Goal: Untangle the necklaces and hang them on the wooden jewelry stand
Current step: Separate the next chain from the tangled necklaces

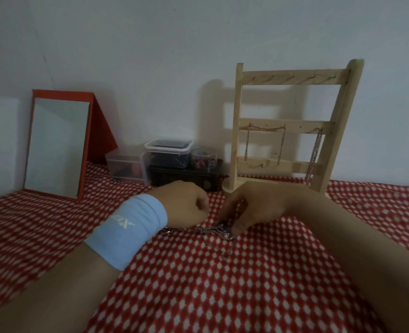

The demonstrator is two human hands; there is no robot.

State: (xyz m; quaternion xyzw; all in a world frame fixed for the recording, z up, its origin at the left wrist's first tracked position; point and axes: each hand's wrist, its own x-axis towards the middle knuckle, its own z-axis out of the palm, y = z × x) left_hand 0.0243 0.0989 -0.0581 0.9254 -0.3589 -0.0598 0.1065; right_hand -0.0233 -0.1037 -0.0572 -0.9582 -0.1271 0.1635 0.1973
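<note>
A tangle of silver necklaces [213, 230] lies on the red-and-white patterned cloth [222, 284] between my hands. My left hand [186, 205], with a light blue wristband on the wrist, is curled at the left end of the tangle; its fingertips are hidden. My right hand [254, 207] pinches the chains at the right end. A thin chain end trails toward me. Behind stands the wooden jewelry stand [287, 126]. One silver chain [264, 143] hangs from its middle bar, and another chain [315, 152] hangs at its right side.
A red-framed standing mirror [56, 145] leans at the back left. Clear plastic boxes [167, 152] and a small round jar [203, 158] sit on a dark box [186, 176] against the white wall, just left of the stand.
</note>
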